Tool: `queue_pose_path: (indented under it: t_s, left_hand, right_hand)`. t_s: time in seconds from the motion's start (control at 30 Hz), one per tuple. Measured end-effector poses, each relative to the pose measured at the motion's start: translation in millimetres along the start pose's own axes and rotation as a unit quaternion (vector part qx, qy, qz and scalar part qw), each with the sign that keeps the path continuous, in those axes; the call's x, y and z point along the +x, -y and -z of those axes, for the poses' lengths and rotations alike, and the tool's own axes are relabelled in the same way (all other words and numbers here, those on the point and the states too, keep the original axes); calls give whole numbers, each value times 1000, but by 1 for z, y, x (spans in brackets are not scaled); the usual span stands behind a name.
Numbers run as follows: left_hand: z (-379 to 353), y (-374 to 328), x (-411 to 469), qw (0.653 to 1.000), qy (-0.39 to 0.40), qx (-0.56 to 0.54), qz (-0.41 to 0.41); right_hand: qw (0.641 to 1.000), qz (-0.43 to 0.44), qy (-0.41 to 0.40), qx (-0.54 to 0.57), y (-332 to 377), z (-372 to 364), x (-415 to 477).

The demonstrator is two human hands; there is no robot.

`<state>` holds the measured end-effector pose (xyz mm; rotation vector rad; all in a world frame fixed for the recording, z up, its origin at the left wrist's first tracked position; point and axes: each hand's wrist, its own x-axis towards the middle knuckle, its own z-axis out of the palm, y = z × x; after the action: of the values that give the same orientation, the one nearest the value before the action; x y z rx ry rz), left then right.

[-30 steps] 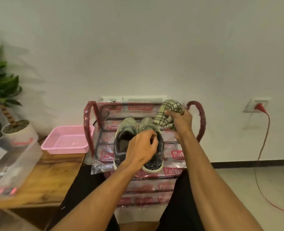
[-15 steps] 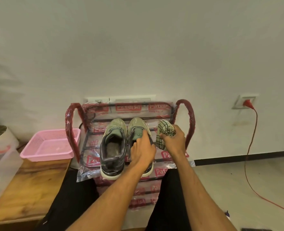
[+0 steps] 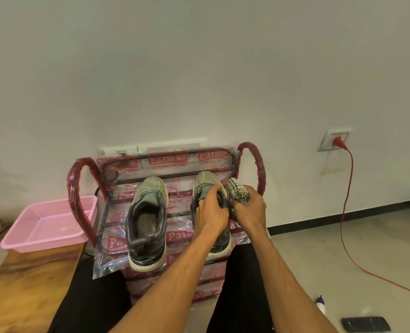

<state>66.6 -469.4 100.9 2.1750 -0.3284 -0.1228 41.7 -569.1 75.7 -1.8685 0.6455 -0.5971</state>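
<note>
Two grey-green sneakers stand toe-to-wall on the top shelf of a plastic-wrapped red shoe rack [image 3: 78, 188]. The left sneaker [image 3: 147, 219] stands alone, its opening empty. My left hand [image 3: 210, 212] grips the tongue and collar of the right sneaker [image 3: 207, 182]. Beside it, my right hand [image 3: 249, 210] holds a rolled checked cloth [image 3: 238, 193], cream with dark lines, at the shoe's right edge. Most of the right sneaker is hidden under my hands.
A pink plastic basket [image 3: 50, 224] sits on a wooden table [image 3: 30, 284] at the left. A red cable [image 3: 345, 200] runs from a wall socket [image 3: 336, 140] down across the floor. A dark flat object [image 3: 366, 323] and a small white bottle [image 3: 320, 305] lie on the floor at the lower right.
The right sneaker has moved to the right, apart from the left one. My right hand has come down with the cloth from above the rack to the shoe's side.
</note>
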Motion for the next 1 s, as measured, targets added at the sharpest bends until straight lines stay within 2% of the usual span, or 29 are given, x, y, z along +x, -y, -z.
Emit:
queue_pose_path:
  t_s: [0.2, 0.4, 0.57, 0.8, 1.0]
  left_hand:
    - [11, 13, 11, 986, 35, -152, 59]
    - [27, 20, 18, 942, 57, -321, 78]
    - [22, 22, 17, 926, 72, -360, 91]
    - [21, 23, 18, 931, 104, -335, 99]
    - [20, 28, 18, 920, 107, -362, 110]
  right_hand:
    - [1000, -1, 28, -9, -8, -1, -5]
    - [999, 31, -9, -10, 5, -6, -8]
    - [995, 72, 27, -56, 12, -5, -7]
    - [989, 91, 52, -109, 18, -10, -15]
    - [964, 151, 82, -203, 30, -8, -14]
